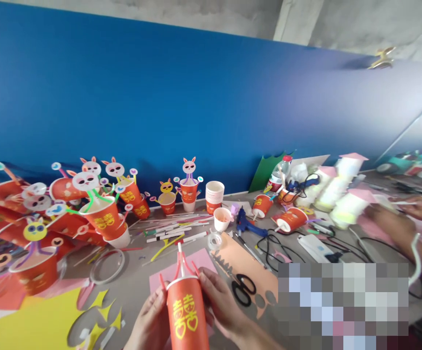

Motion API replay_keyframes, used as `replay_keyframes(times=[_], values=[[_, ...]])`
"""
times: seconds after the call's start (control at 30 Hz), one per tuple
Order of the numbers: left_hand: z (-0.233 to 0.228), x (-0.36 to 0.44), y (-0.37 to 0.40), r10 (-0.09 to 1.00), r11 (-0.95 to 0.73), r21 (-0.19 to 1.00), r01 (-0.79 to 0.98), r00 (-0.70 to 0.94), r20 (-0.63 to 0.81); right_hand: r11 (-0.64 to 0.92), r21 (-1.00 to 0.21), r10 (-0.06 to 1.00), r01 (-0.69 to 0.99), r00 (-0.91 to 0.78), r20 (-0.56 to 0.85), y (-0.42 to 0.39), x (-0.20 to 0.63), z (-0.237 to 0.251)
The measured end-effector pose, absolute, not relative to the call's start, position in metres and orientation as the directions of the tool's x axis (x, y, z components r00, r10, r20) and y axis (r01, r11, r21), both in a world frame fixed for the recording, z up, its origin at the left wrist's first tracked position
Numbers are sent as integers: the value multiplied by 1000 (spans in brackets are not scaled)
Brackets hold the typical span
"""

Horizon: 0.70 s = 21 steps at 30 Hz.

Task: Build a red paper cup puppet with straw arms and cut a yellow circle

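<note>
We hold a red paper cup (187, 313) low over the near edge of the counter (134, 287), its printed gold double-happiness sign facing us. Our left hand (150, 321) wraps the cup's left side, fingers curled shut against the wall. Our right hand (220, 304) closes on its right side, fingers pressed near the rim. From the cup's mouth rise a white straw (180, 257) and thin red pipe-cleaner pieces.

Just beyond the cup lies a pink paper sheet (199, 260). Right of the cup, black scissors (243, 289) lie at the edge of an orange card (238, 260). Left of the cup, yellow paper (32, 323) with cut-out shapes covers the counter's corner.

Farther past the cup stand a roll of clear tape (214, 240), a blue glue gun (245, 223) and a stack of cups (214, 194). Far left of the cup crowd finished bunny cups (101, 214). Far right of it, another person's hand (393, 223) reaches over the counter. Behind everything rises a blue wall (196, 97).
</note>
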<state>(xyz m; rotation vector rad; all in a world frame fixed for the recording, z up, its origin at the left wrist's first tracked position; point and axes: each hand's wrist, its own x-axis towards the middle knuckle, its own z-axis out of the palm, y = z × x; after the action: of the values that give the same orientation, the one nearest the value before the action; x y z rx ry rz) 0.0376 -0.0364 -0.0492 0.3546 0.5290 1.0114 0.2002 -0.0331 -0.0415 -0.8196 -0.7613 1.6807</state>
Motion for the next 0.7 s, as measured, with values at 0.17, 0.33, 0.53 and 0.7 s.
replay_keyframes(times=[0.17, 0.33, 0.53, 0.7], values=[[-50, 34, -35, 867, 498, 508, -703, 424, -263, -219, -823, 971, -524, -204, -128, -33, 201, -42], [-54, 32, -31, 886, 463, 543, -701, 364, -287, -229, -826, 963, -515, -243, -116, -32, 202, -45], [-48, 37, -33, 867, 498, 512, -700, 418, -272, -236, -831, 969, -503, -191, -159, -31, 203, -43], [-39, 37, -35, 881, 472, 514, -716, 409, -240, -247, -830, 966, -501, -192, -171, -33, 202, -43]])
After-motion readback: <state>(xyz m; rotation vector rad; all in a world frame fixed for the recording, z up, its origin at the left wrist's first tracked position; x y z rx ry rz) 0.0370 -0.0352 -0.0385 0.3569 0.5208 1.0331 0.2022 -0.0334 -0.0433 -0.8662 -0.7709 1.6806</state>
